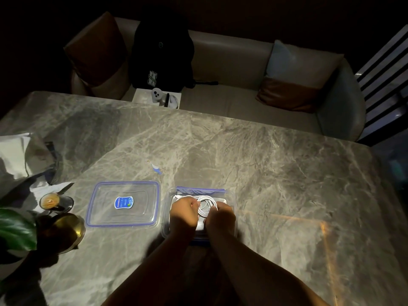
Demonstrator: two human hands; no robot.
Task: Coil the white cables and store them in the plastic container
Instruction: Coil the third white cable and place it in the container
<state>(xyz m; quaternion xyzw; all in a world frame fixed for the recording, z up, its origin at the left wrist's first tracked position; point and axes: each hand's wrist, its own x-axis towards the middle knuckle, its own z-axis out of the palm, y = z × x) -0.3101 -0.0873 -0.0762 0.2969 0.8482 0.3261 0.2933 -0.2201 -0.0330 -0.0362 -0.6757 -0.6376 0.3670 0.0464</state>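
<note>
Table (265, 162): a grey, veined marble top fills most of the view, dimly lit, with everything else resting on it.
Sofa (231, 69): pale, beyond the far edge of the table, with a cushion at each end.
Backpack (161, 51): black, standing upright on the sofa seat, left of centre.
Lid (123, 204): clear with a blue rim and a blue sticker in the middle, lying flat just left of the plastic container and apart from it.
Plastic container (198, 191): clear, rectangular and uncovered, near the front edge of the table; both forearms reach over its near rim.
Left hand (184, 214): over the left half of the container, fingers curled in a fist-like grip on the left side of the coil.
Right hand (221, 218): over the right half, fingers curled down onto the right side of the coil; the fingertips are hidden.
White cables (206, 200): a looped bundle inside the container, between the two hands and held by both.
Candle (50, 200): a small glass with amber contents, at the left edge, well away from the hands.
</note>
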